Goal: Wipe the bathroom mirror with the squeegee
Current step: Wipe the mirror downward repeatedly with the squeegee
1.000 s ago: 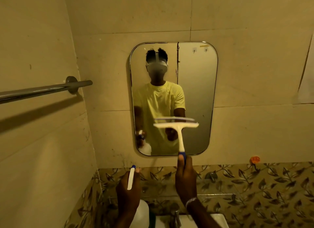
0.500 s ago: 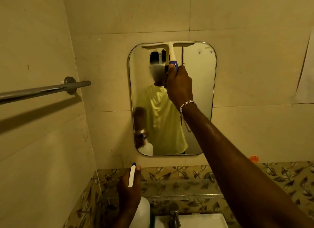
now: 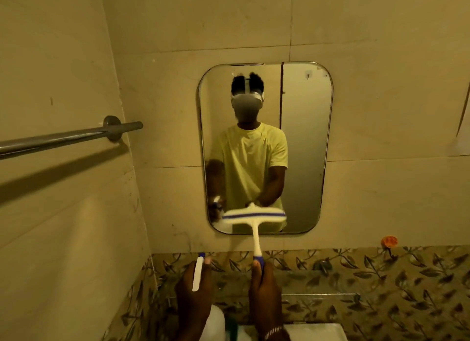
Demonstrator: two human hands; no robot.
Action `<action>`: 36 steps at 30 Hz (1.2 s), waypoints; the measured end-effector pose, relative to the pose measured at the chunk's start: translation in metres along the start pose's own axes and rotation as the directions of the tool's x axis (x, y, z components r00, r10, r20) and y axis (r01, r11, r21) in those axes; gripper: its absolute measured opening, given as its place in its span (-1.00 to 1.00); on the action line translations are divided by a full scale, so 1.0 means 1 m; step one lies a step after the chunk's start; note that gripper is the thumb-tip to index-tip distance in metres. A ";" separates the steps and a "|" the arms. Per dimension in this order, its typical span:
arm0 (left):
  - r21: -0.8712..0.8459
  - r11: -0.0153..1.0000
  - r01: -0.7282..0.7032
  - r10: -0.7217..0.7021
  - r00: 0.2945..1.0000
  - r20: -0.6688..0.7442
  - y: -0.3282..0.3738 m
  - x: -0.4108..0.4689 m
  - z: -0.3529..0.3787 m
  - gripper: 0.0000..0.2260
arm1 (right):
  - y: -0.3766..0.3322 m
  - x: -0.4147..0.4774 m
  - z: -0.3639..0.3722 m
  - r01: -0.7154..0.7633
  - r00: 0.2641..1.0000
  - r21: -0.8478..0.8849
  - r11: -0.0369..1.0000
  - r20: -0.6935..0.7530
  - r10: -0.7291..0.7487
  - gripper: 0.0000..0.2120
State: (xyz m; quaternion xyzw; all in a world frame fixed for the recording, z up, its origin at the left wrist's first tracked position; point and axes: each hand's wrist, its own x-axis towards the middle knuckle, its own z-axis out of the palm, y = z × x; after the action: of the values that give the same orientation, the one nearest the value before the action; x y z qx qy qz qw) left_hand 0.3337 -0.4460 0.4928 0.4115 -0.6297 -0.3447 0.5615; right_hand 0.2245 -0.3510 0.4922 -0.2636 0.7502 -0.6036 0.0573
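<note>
The rounded rectangular mirror (image 3: pixel 302 142) hangs on the tiled wall straight ahead. A white squeegee (image 3: pixel 255 217) with a blue strip lies with its blade across the mirror's lower left part. My right hand (image 3: pixel 264 297) grips the squeegee's blue handle end from below. My left hand (image 3: pixel 194 290) holds a white spray bottle (image 3: pixel 198 274) with a blue tip, low and left of the squeegee, away from the glass. The mirror reflects a person in a yellow shirt.
A metal towel bar (image 3: pixel 68 138) sticks out from the left wall at mirror height. A leaf-patterned tile band (image 3: pixel 368 284) runs below the mirror, with an orange object (image 3: pixel 389 241) on the wall above it. A white basin edge (image 3: pixel 315 333) shows at the bottom.
My right hand went from the mirror's lower part up to its top edge, then pulled the squeegee down to the mirror's bottom. My left hand with the bottle barely moved.
</note>
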 end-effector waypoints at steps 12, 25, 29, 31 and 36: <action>-0.036 0.999 -0.009 0.009 1.000 0.003 -0.001 -0.004 -0.019 -0.78 | -0.050 -0.010 -0.027 0.090 0.996 0.102 0.991 -0.004 -0.090 -0.62; -0.037 0.992 -0.121 0.118 0.990 -0.075 -0.011 0.010 -0.015 -0.86 | -0.318 0.114 -0.042 0.474 0.876 0.187 0.860 -0.196 -0.441 -0.61; 0.002 0.998 -0.068 0.067 0.990 -0.120 -0.008 0.014 -0.012 -0.70 | -0.327 0.115 -0.030 0.462 0.882 0.150 0.874 -0.182 -0.435 -0.59; -0.021 0.996 -0.084 0.082 0.991 -0.109 -0.009 0.017 -0.012 -0.67 | -0.324 0.114 -0.024 0.460 0.882 0.106 0.882 -0.172 -0.439 -0.57; -0.107 0.987 -0.120 0.112 0.991 -0.077 -0.009 0.021 -0.014 -0.92 | -0.291 0.105 -0.003 0.439 0.893 0.090 0.894 -0.148 -0.424 -0.52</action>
State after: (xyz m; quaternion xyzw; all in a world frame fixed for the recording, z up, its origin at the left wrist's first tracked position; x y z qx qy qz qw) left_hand 0.3476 -0.4683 0.4957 0.3540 -0.6120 -0.3313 0.6248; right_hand 0.2288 -0.4355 0.7897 -0.3815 0.6370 -0.6609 -0.1094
